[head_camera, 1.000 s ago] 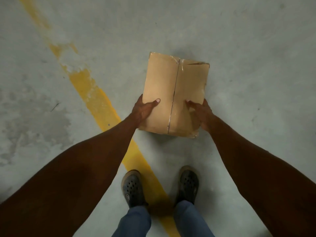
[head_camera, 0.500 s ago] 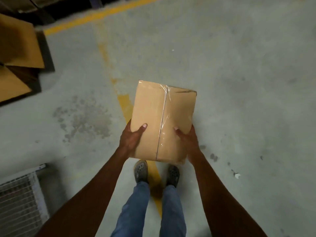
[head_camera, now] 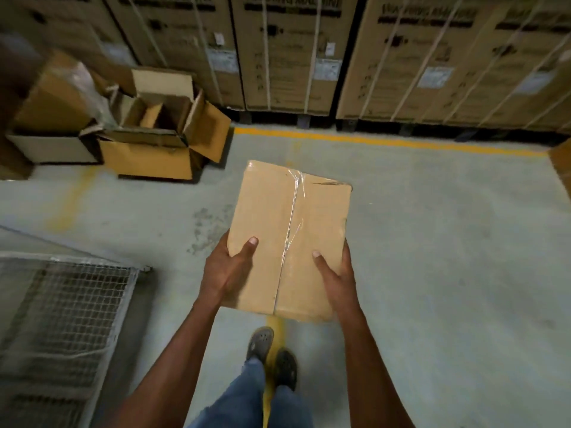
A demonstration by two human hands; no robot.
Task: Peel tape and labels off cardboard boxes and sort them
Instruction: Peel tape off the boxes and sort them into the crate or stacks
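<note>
I hold a closed brown cardboard box (head_camera: 278,223) in front of me at waist height. Clear tape (head_camera: 293,211) runs along its centre seam, wrinkled near the far edge, and the far right flap has a small tear. My left hand (head_camera: 227,268) grips the near left side with the thumb on top. On the near right side my right hand (head_camera: 335,278) does the same. The fingers of both hands are hidden under the box.
An open cardboard box (head_camera: 160,140) and other opened cartons (head_camera: 55,118) stand on the floor at the far left. Tall strapped cartons (head_camera: 401,57) line the back behind a yellow floor line (head_camera: 386,142). A wire mesh cage (head_camera: 65,307) sits at near left.
I have lifted the box from the floor and raised my head; the view now takes in the cartons at the back and the open boxes at left. My grip stays the same.
</note>
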